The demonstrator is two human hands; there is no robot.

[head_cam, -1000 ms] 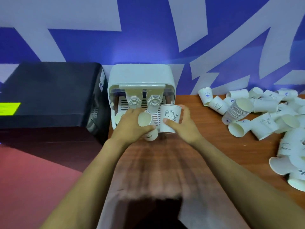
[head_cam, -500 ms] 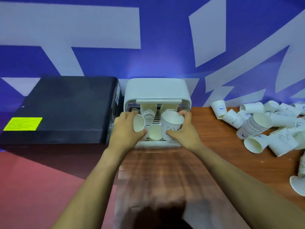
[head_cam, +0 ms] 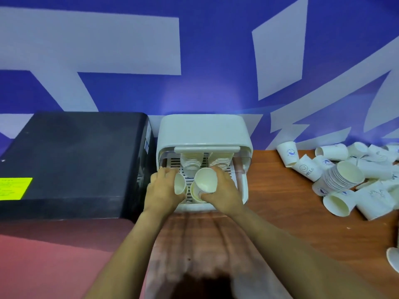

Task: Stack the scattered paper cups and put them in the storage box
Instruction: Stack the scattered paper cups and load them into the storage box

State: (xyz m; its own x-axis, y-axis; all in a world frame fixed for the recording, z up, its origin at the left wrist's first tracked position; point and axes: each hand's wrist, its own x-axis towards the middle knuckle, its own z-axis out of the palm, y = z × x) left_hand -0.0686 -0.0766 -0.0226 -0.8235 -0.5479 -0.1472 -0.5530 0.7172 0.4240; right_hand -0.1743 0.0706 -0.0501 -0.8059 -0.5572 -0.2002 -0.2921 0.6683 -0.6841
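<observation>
The white storage box (head_cam: 204, 130) stands open at the back of the wooden table, against the wall. Two stacks of paper cups (head_cam: 192, 162) lie on its slatted tray. My left hand (head_cam: 162, 190) grips a white paper cup (head_cam: 179, 186) at the tray's left front. My right hand (head_cam: 224, 190) holds a second cup (head_cam: 206, 180), tilted with its mouth toward me, over the tray. A third cup (head_cam: 195, 194) lies just below it, between my hands. To the right, several loose cups and one long stack (head_cam: 341, 178) are scattered on the table.
A black machine (head_cam: 73, 160) with a yellow-green label sits right beside the box on its left. The wooden table (head_cam: 280, 212) runs to the right under the cup pile. A blue and white wall stands close behind. Red floor shows at lower left.
Both hands have moved forward with their cups, from in front of the box to over its tray. The right hand's cup has tipped from upright to mouth toward me. The camera has come closer.
</observation>
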